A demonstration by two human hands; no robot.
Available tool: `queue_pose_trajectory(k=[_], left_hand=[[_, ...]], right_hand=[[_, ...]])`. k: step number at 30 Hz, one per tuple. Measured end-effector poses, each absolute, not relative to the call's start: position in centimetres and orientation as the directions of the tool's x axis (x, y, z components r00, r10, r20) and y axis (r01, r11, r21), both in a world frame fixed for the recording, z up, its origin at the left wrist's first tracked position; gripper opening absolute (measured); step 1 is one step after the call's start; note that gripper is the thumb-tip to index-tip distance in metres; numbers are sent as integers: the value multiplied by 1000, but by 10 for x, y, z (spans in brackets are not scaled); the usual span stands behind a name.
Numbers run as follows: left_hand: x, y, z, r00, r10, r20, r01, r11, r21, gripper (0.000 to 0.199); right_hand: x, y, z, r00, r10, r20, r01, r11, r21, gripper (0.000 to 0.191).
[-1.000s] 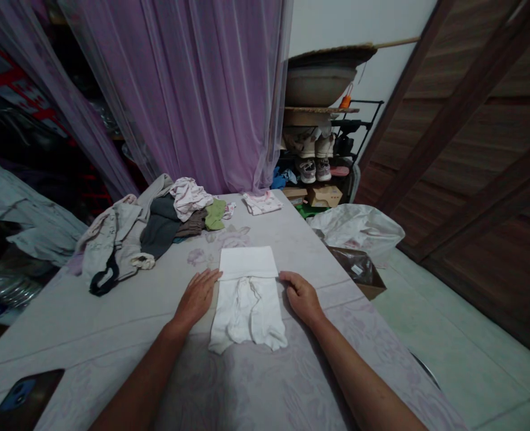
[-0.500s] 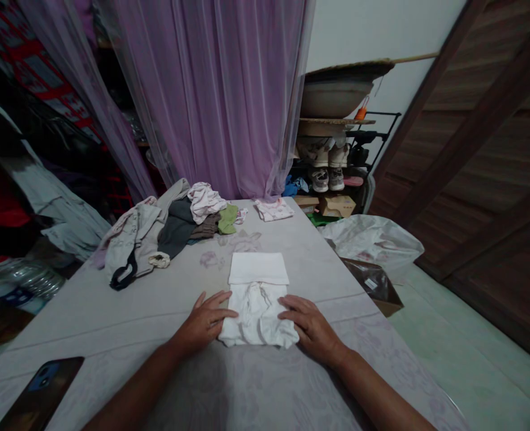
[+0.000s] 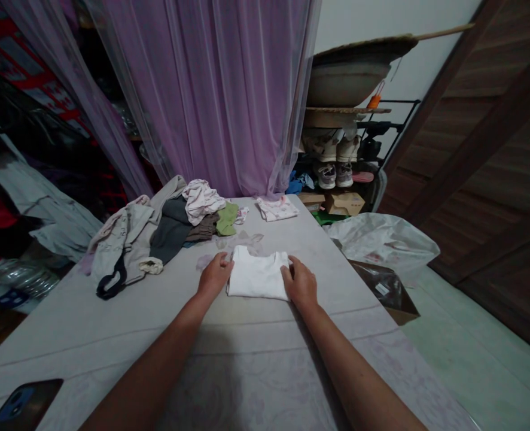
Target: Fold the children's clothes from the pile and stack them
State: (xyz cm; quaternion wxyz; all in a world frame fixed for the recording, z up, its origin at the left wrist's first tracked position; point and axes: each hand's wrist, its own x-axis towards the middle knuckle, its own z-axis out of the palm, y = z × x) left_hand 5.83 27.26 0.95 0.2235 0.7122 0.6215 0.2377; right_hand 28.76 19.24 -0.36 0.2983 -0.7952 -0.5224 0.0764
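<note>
A white shirt lies folded into a flat rectangle on the table, its curved neckline at the far edge. My left hand is closed with fingers and thumb on the shirt's left edge near the upper corner. At the opposite side my right hand grips the right edge, thumb on top of the cloth. The undersides of the fold are hidden.
Rumpled clothes are heaped at the table's far left. A folded patterned garment lies at the far end. A phone rests near left. Right of the table stand a cardboard box and a plastic bag.
The lower, crumpled part of the white shirt has been folded over toward the far side, making a shorter rectangle. Both hands have moved forward to its sides. The view has shifted slightly.
</note>
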Motion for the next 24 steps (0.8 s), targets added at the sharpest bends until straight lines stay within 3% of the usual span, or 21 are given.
queue_pose_trajectory(k=[2, 5, 8, 11, 16, 18, 24], left_hand=[[57, 258, 6, 167, 969, 181, 808, -239, 538, 41], [59, 233, 5, 435, 840, 323, 785, -530, 320, 44], [67, 222, -2, 596, 771, 226, 750, -635, 186, 56], [70, 227, -18, 551, 826, 118, 808, -564, 171, 67], [66, 243, -34, 549, 822, 152, 803, -569, 175, 63], [63, 244, -35, 553, 821, 144, 798, -571, 192, 61], [50, 237, -33, 580, 794, 182, 771, -607, 194, 62]], right_hand=[[288, 183, -5, 457, 870, 184, 773, -286, -567, 43], [289, 171, 3, 435, 896, 87, 794, -336, -506, 39], [288, 169, 13, 404, 913, -49, 819, -385, -425, 38], [288, 178, 17, 400, 910, -108, 800, -404, -444, 36], [291, 196, 13, 331, 921, -205, 567, -367, -738, 35], [291, 199, 10, 350, 918, -186, 492, -349, -798, 31], [298, 196, 2, 430, 893, -133, 549, -375, -747, 10]])
